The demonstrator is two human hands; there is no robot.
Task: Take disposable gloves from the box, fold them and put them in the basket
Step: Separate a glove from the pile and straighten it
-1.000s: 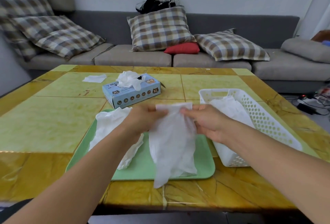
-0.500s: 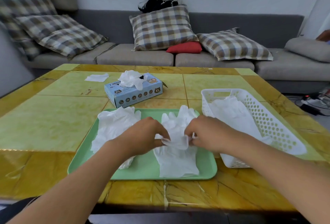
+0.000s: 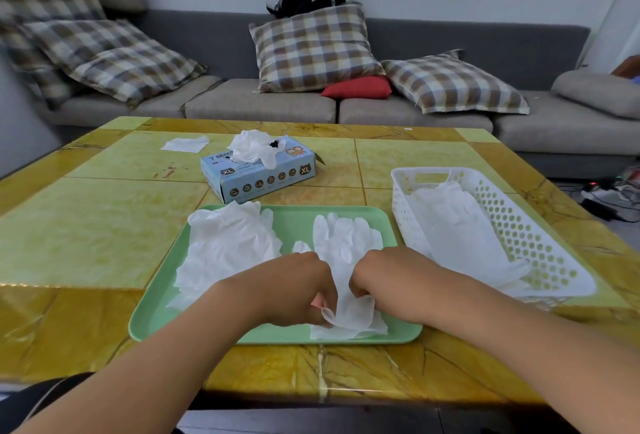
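- Left hand [image 3: 298, 290]: over the near middle of the green tray [image 3: 298, 217], fingers curled under, pinching the near-left edge of the flat glove [image 3: 346, 246] at its cuff end.
- Right hand [image 3: 384, 274]: just beside the left hand, knuckles up, fingers curled down onto the same glove near its cuff; the fingertips are hidden under the hand, so the exact grip cannot be told.
- Flat glove: white, lying on the right half of the tray, fingers pointing toward the far edge, cuff at the tray's near edge and lifted slightly between the two hands.
- Glove pile [image 3: 228, 246]: loose white gloves heaped on the left half of the tray, touching its far-left corner.
- Tray: on the table [image 3: 86, 226] close to the near edge, roughly central.
- Glove box [image 3: 263, 177]: blue, marked XL, on the table beyond the tray's far edge, with white gloves bunched out of its top opening.
- Basket [image 3: 540, 236]: white, perforated, on the table just beside the tray's right edge; white gloves lie flat inside it.
- White scrap [image 3: 185, 144]: flat on the table toward the far-left corner, apart from the box.
- Sofa [image 3: 433, 111]: grey, beyond the table's far edge, carrying checked cushions and a red cushion [image 3: 358, 87].
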